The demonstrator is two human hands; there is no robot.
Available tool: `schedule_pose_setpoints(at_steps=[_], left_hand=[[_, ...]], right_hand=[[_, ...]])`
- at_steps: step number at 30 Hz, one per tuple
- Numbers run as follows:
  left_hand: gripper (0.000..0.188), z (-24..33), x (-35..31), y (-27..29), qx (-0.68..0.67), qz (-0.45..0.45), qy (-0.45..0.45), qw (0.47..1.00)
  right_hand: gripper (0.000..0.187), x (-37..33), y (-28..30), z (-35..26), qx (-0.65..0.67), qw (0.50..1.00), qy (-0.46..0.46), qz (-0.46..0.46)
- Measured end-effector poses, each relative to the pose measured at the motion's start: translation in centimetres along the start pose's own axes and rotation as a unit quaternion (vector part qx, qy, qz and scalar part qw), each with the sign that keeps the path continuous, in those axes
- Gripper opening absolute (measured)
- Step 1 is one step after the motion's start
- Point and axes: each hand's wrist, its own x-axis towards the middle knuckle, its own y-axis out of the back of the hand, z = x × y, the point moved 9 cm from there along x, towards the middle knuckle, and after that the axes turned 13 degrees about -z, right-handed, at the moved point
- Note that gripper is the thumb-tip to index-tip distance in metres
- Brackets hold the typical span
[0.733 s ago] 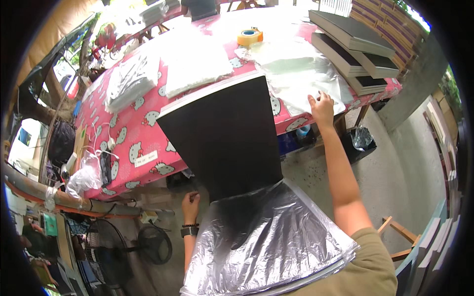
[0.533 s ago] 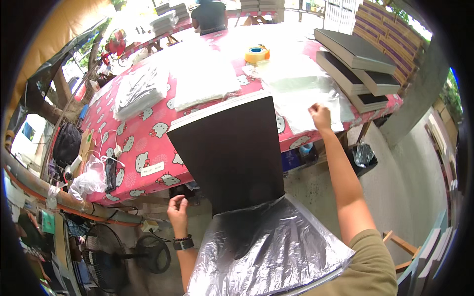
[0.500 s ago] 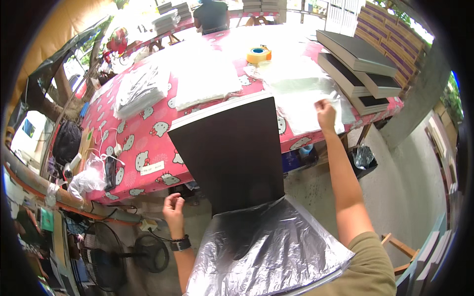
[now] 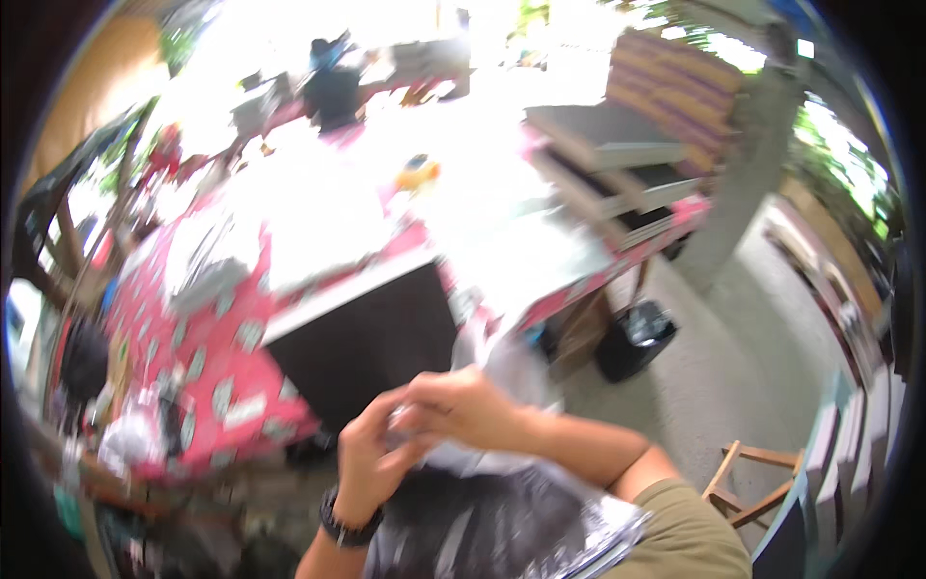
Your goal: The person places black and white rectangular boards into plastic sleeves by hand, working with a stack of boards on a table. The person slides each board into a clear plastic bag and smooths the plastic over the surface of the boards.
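Note:
A large black hardbound book with a pale page edge stands tilted in front of me, its far end over the table. Its lower part is covered by a clear plastic bag. My left hand and my right hand meet above the book, fingers bent and closed together. A second clear plastic bag hangs from my right hand, its edge apparently pinched between both hands' fingertips. Blur and overlapping fingers hide the exact grip.
The table has a pink patterned cover, with a wrapped stack, clear plastic sheets and an orange tape roll. Black books are piled at its right end. A bin and wooden stand are right.
My right hand has left the plastic sheets on the table and come inward, trailing a clear plastic bag. My left hand has risen to meet it. The view has swung right.

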Motion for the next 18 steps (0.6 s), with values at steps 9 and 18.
schedule_pose_setpoints(at_steps=[9,18], left_hand=[[0.012,-4.7,-2.4,2.5,-0.2,0.153,-0.055,0.966],[0.018,-5.8,-2.6,2.4,-0.281,0.188,-0.06,0.939]], right_hand=[[0.015,0.1,-0.5,1.3,-0.001,1.0,-0.014,0.026],[0.012,-0.2,-0.9,0.7,-0.027,0.994,0.033,0.105]])
